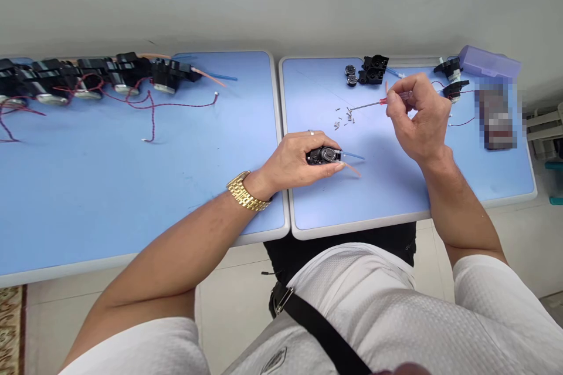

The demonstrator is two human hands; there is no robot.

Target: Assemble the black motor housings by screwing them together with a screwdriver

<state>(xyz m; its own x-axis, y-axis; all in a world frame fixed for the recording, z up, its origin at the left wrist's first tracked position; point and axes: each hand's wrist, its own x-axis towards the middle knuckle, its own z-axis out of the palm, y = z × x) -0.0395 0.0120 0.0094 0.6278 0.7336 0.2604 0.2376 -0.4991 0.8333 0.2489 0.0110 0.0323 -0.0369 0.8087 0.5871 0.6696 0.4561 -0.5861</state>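
My left hand [303,158] is closed around a small black device [324,155] with a round part on top, resting low over the right-hand table. A blue tube [353,155] and an orange tube [352,169] stick out of its right end. Between the fingers of my right hand [417,114] is a screwdriver [369,105] with a reddish, see-through handle. Its thin shaft points left, and the tip is at a small heap of screws [349,117]. Whether a screw clings to the tip is too small to tell.
Black housings [373,70] and two small round parts [350,75] lie behind the screws. Farther right are black parts with wires [454,90], a purple case [488,61] and a blurred-out object [498,115]. Several black assemblies [127,73] with twisted red wires [152,106] line the left table.
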